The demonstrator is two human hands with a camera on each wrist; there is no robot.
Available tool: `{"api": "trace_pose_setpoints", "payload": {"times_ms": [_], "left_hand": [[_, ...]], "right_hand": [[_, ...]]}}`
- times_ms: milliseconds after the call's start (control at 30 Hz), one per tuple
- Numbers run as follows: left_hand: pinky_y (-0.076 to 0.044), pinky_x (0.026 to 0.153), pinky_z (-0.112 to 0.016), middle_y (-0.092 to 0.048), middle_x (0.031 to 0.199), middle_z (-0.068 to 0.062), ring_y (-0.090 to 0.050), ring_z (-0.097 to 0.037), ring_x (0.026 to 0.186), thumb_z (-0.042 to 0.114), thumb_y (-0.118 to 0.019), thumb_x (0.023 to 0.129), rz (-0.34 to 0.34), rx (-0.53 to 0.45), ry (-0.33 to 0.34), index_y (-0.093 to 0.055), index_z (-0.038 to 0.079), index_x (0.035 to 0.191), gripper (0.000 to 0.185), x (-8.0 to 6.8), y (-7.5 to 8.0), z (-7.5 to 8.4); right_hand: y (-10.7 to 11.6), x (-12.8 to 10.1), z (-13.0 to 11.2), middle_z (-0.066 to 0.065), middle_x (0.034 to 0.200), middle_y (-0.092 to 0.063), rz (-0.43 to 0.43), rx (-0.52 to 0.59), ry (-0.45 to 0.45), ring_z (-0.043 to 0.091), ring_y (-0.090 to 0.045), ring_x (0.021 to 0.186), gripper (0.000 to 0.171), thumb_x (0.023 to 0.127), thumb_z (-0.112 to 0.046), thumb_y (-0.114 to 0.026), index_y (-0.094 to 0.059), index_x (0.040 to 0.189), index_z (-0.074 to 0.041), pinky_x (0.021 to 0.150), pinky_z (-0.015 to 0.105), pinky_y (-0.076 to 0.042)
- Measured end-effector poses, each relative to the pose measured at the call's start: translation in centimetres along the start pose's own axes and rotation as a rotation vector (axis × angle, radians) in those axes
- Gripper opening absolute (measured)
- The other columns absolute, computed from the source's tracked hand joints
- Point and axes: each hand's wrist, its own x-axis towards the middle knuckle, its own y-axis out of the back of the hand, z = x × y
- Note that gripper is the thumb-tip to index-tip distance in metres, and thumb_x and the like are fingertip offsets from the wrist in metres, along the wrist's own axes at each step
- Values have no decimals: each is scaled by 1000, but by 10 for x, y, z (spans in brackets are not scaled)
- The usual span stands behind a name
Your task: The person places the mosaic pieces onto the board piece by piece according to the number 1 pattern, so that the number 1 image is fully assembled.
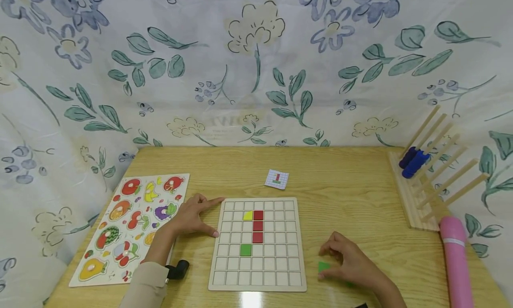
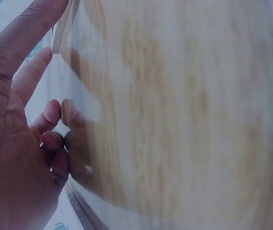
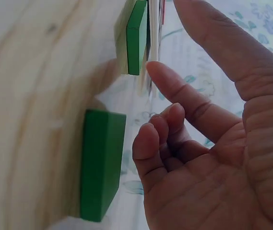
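Note:
A white grid board [image 1: 256, 279] lies in the middle of the wooden table [image 1: 340, 187]. On it are a yellow tile [image 1: 248, 215], a column of three red tiles [image 1: 258, 226] and a green tile [image 1: 246, 249]. My left hand [image 1: 208, 216] rests at the board's left edge, with the forefinger at its top corner and the thumb against its side. My right hand [image 1: 330, 259] hovers with loosely curled fingers over two loose green tiles [image 1: 323, 266] right of the board. In the right wrist view that hand [image 3: 174, 129] stays just clear of the near green tile [image 3: 102, 163]. The left wrist view is blurred.
A small pattern card [image 1: 276, 178] lies behind the board. A fruit puzzle board [image 1: 132, 227] is at the left, with a black object [image 1: 178, 268] beside my sleeve. A wooden peg rack [image 1: 433, 187] holding blue pieces [image 1: 414, 163] and a pink cylinder [image 1: 454, 259] stand at the right. Floral cloth surrounds the table.

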Motion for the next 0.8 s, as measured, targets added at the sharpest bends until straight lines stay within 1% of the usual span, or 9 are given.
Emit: {"api": "trace_pose_setpoints", "payload": {"times_ms": [167, 267, 433, 633, 700, 800], "left_hand": [[-27, 72, -34, -35, 96, -2, -32, -17, 84, 62, -88, 57, -2, -3, -4, -50, 35, 146, 100, 1, 0, 0], [-26, 71, -34, -35, 97, -2, -32, -18, 84, 60, -88, 58, -4, -5, -8, -50, 34, 146, 100, 0, 1, 0], [-26, 71, -34, -35, 97, -2, -32, -18, 84, 60, -88, 58, -6, -5, -12, -51, 32, 146, 100, 0, 2, 1], [-26, 71, -34, -34, 96, -1, -32, -18, 84, 60, -89, 57, -1, -14, -10, -51, 32, 146, 100, -1, 1, 0], [-26, 71, -34, -34, 96, -1, -31, -18, 84, 59, -89, 57, 1, -15, -12, -51, 33, 146, 100, 0, 1, 0], [-27, 71, -34, -35, 96, -1, -32, -18, 84, 59, -89, 57, 1, -19, -12, -51, 33, 146, 100, 0, 1, 1]], "right_hand": [[1, -3, 0, -7, 89, -47, 26, -57, 14, 3, -43, 80, 36, 68, -35, -90, -69, 92, -18, 70, 22, -42], [1, -4, 1, -8, 90, -48, 32, -66, 23, 2, -43, 80, 36, 69, -35, -90, -69, 92, -18, 70, 21, -42], [1, -6, 3, -7, 91, -48, 16, -67, 31, 2, -42, 80, 34, 70, -36, -89, -69, 92, -19, 71, 21, -40], [1, -7, 2, -9, 94, -48, -8, -87, 20, -1, -44, 84, 34, 72, -39, -87, -68, 93, -21, 75, 21, -42], [1, -8, 2, -10, 94, -47, -7, -98, 25, -1, -44, 85, 33, 72, -39, -87, -68, 93, -21, 76, 21, -42], [0, -8, 2, -10, 93, -47, 3, -108, 44, -2, -43, 84, 32, 72, -33, -88, -68, 92, -20, 74, 21, -43]]}}
